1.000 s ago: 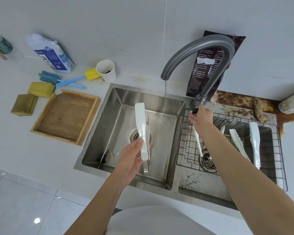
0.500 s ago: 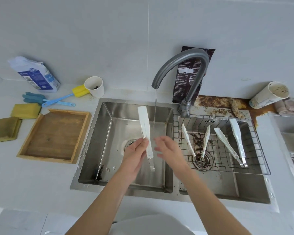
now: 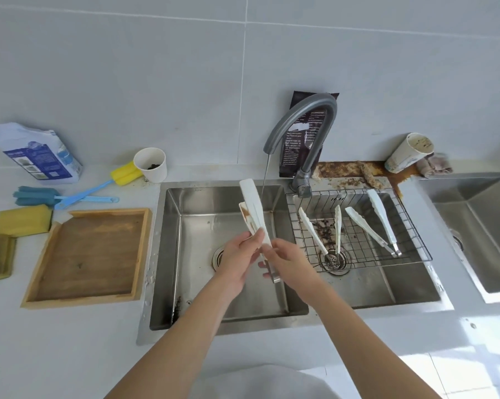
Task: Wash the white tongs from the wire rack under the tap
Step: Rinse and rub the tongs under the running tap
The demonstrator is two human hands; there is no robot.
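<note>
Grips the white tongs (image 3: pixel 253 208) at mid-length with the left hand (image 3: pixel 237 254), fingers curled round them, over the left basin of the sink (image 3: pixel 185 254). Pinches the lower part with the right hand (image 3: pixel 289 263), thumb on top, fingers curled beneath. Half a second earlier kept that right hand open just beside them, touching nothing. Points the tips up and away, just left of the thin stream (image 3: pixel 265 177) from the tap (image 3: pixel 303 119). Shows two parted arms, brown staining on an inner face, metal end poking out below the hands
</note>
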